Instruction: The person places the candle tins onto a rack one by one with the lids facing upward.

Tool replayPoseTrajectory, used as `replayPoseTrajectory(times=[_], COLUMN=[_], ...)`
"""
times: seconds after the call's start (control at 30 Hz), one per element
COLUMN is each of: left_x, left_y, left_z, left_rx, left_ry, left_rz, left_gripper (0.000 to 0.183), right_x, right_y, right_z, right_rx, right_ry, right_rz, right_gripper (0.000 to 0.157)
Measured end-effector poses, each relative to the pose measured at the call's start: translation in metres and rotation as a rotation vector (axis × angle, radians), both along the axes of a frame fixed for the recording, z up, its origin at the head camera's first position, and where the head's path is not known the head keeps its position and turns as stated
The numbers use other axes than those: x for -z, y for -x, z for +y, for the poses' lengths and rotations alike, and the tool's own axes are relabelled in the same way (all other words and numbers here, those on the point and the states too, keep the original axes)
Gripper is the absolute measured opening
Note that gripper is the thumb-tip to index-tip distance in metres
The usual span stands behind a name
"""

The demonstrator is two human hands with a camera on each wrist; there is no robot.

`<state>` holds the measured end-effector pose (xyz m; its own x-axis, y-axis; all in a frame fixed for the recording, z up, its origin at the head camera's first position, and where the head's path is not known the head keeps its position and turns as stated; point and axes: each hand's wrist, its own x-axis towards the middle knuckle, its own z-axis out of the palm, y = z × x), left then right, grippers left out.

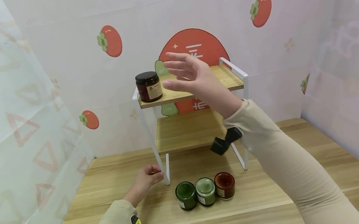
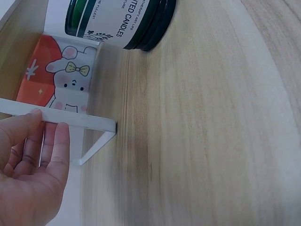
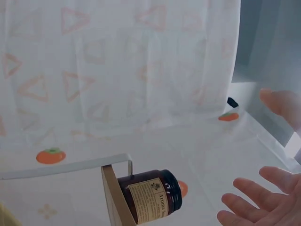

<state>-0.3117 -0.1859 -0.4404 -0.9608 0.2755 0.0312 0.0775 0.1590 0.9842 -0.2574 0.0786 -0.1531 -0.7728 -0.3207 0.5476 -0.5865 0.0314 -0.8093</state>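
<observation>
My left hand (image 1: 146,180) pinches the white front-left leg (image 2: 75,117) of a small two-tier shelf (image 1: 176,96), thumb on one side and fingers on the other. Above the top tier, my right hand (image 1: 190,72) is raised with its fingers spread and nothing in it. A dark brown candle jar (image 1: 149,89) with a black lid and cream label sits at the left end of that tier, apart from the right hand. On the table before the shelf, a dark green jar (image 1: 186,195), a light green jar (image 1: 206,191) and a red-brown jar (image 1: 225,185) stand in a row.
The shelf's lower wooden tier (image 1: 186,130) lies under the top one, with a white side rail (image 1: 234,68) at the upper right. Printed cloth walls (image 1: 67,67) enclose the wooden table (image 1: 256,218) at the back and both sides.
</observation>
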Motion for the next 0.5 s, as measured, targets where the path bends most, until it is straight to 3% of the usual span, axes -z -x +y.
replayPoseTrajectory(times=[0.2,0.5], left_x=[0.002,-0.001], left_y=[0.0,0.0], left_z=[0.002,0.002], left_rx=[-0.006,-0.013], left_ry=[-0.005,-0.004], left_rz=[0.011,0.006], left_gripper=[0.014,0.014], right_x=[0.018,0.056], right_y=[-0.017,-0.026], right_z=[0.017,0.034], right_rx=[-0.044,-0.065], right_ry=[0.065,0.133], right_rz=[0.057,0.112], right_gripper=[0.062,0.061])
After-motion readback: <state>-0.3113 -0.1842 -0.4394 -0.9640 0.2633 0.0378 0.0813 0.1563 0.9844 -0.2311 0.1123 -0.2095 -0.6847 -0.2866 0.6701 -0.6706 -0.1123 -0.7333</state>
